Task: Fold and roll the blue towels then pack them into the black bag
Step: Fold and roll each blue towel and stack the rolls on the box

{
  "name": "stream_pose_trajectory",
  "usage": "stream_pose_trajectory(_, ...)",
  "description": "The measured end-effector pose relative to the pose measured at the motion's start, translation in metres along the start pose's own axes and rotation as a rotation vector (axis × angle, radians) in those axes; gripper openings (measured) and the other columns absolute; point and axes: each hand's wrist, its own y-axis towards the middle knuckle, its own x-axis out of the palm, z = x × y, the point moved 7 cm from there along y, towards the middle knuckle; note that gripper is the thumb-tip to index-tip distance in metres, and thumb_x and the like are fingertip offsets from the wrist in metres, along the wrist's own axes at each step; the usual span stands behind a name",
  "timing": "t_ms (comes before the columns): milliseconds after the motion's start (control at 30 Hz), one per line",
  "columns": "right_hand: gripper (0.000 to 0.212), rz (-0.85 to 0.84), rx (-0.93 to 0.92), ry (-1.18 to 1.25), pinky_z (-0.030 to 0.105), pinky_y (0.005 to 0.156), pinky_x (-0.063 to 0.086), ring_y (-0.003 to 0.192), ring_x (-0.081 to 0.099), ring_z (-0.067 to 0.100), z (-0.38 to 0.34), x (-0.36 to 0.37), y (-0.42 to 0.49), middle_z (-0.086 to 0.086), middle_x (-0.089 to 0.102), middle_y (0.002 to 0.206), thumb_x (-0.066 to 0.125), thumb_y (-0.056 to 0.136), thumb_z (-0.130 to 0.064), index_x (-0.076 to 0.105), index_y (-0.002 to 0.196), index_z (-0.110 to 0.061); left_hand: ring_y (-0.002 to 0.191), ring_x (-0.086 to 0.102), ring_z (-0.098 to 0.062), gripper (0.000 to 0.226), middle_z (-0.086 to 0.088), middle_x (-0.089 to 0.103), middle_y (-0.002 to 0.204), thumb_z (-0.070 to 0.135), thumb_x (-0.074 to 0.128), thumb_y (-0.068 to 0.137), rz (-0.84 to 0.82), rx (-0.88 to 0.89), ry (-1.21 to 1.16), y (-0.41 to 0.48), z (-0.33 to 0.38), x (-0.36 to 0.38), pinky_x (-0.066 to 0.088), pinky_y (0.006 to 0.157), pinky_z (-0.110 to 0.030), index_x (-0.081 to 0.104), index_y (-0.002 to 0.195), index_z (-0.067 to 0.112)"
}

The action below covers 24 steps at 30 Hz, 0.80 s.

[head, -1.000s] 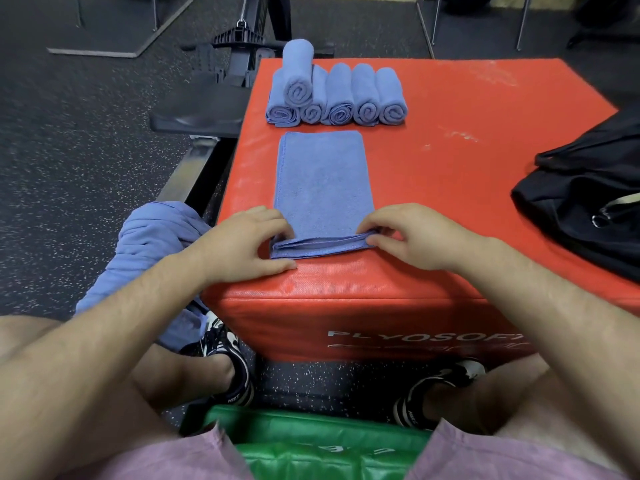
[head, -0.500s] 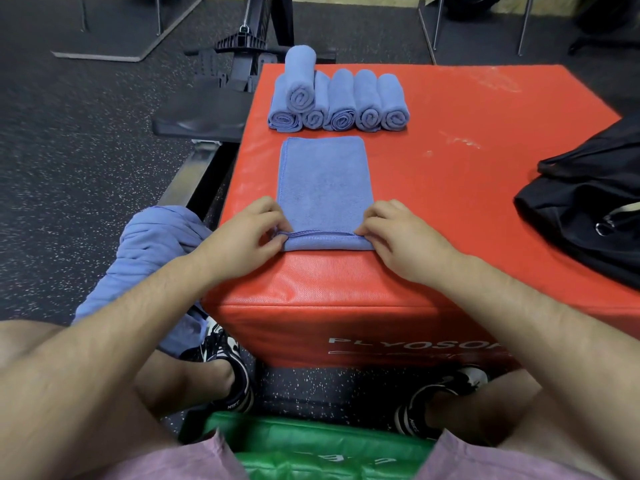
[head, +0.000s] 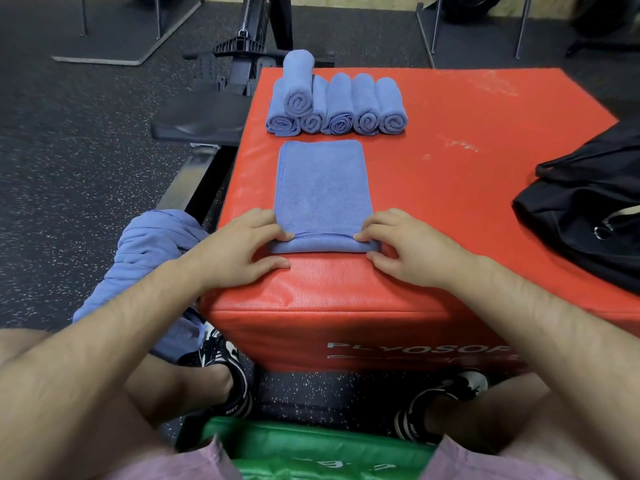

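Head view. Your left hand (head: 239, 251) and right hand (head: 408, 251) sit at the two near corners of the folded blue towel (head: 323, 188). Each pinches the first turn of the roll, with the fingers curled over the top of it and the thumb lying on the box surface just in front. The hands are apart, and the turned-over edge spans the gap between them.

The rest of the towel lies flat as a narrow strip running away from you on the red padded box (head: 450, 168), toward its left side. Just past its far end lie six rolled towels (head: 341, 105), side by side with their spiral ends facing you (five in a row, one stacked on top at the left).

The black bag (head: 588, 216) rests at the box's right edge, well apart from the towel and partly cut off by the frame. A heap of loose blue cloth (head: 152, 251) lies left of the box, beside your left forearm. A green pad (head: 311, 448) shows between your knees.
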Motion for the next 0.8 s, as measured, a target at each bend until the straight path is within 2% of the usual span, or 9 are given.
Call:
stream_pose_trajectory(67,0.023,0.011,0.009,0.013,0.030,0.092,0.044,0.099,0.055,0.019,0.002,-0.001,0.004,-0.006,0.062,0.105,0.065,0.086,-0.013,0.068,0.109,-0.016,0.094,0.049,-0.017,0.044,0.010,0.046,0.098,0.049,0.061,0.091,-0.004,-0.041,-0.046,0.003,-0.005,0.000,0.039,0.088,-0.027,0.068,0.112,0.011)
stream_pose_trajectory(167,0.020,0.020,0.051,0.056,0.020,0.081,0.037,0.084,0.049,0.010,0.003,-0.006,0.009,-0.011,0.058,0.090,0.062,0.086,-0.008,0.067,0.105,-0.013,0.090,0.045,-0.007,0.029,0.024,0.042,0.092,0.037,0.060,0.094,-0.009,-0.078,-0.094,0.009,-0.008,-0.002,0.035,0.086,-0.017,0.069,0.108,0.014)
stream_pose_trajectory(233,0.020,-0.010,0.134,0.142,0.025,0.075,0.042,0.074,0.045,0.004,0.008,-0.009,0.010,-0.013,0.058,0.087,0.061,0.089,-0.010,0.063,0.108,-0.016,0.085,0.047,-0.003,0.020,0.023,0.050,0.090,0.031,0.058,0.096,-0.033,-0.118,-0.135,0.012,-0.009,-0.002,0.038,0.082,-0.015,0.068,0.105,0.016)
stream_pose_trajectory(300,0.024,-0.054,0.215,0.256,0.032,0.071,0.047,0.069,0.051,0.012,0.015,-0.008,0.008,-0.008,0.062,0.084,0.060,0.091,-0.015,0.053,0.112,-0.023,0.083,0.054,-0.006,0.009,0.015,0.062,0.091,0.025,0.059,0.098,-0.056,-0.209,-0.212,0.012,-0.013,0.000,0.044,0.079,-0.023,0.063,0.105,0.021)
stream_pose_trajectory(433,0.019,-0.042,0.214,0.233,0.031,0.074,0.045,0.077,0.055,0.017,0.019,-0.004,0.010,-0.002,0.060,0.090,0.058,0.090,-0.012,0.057,0.106,-0.023,0.083,0.051,-0.012,0.012,0.010,0.060,0.087,0.019,0.058,0.099,-0.022,-0.241,-0.216,0.018,-0.017,0.002,0.041,0.077,-0.030,0.053,0.097,0.029)
stream_pose_trajectory(533,0.018,0.022,0.198,0.190,0.029,0.079,0.044,0.079,0.053,0.015,0.020,-0.004,0.013,-0.003,0.052,0.100,0.059,0.090,-0.010,0.064,0.105,-0.019,0.088,0.045,-0.016,0.004,0.005,0.055,0.092,0.022,0.058,0.096,0.074,-0.162,-0.085,0.023,-0.015,0.000,0.036,0.083,-0.031,0.061,0.095,0.021)
stream_pose_trajectory(667,0.021,0.120,0.085,-0.005,0.037,0.085,0.046,0.093,0.050,0.020,0.009,-0.012,0.015,-0.005,0.053,0.101,0.056,0.089,-0.005,0.062,0.101,-0.021,0.089,0.049,-0.023,0.008,0.001,0.055,0.097,0.018,0.057,0.095,0.159,-0.121,-0.022,0.026,-0.010,-0.006,0.041,0.085,-0.038,0.064,0.097,0.015)
stream_pose_trajectory(733,0.017,0.112,0.028,-0.058,0.041,0.082,0.048,0.092,0.052,0.022,0.002,-0.011,0.014,-0.004,0.057,0.100,0.055,0.089,-0.009,0.063,0.099,-0.020,0.084,0.052,-0.025,0.011,0.000,0.057,0.094,0.015,0.053,0.095,0.143,-0.062,0.024,0.027,-0.003,-0.005,0.045,0.079,-0.042,0.064,0.096,0.015)
stream_pose_trajectory(800,0.015,0.081,0.012,-0.096,0.041,0.082,0.049,0.093,0.052,0.022,0.001,-0.009,0.011,-0.003,0.059,0.100,0.058,0.089,-0.022,0.063,0.103,-0.019,0.084,0.055,-0.027,0.014,-0.002,0.060,0.096,0.020,0.054,0.096,0.122,-0.030,0.062,0.026,0.000,-0.005,0.047,0.078,-0.044,0.066,0.101,0.014)
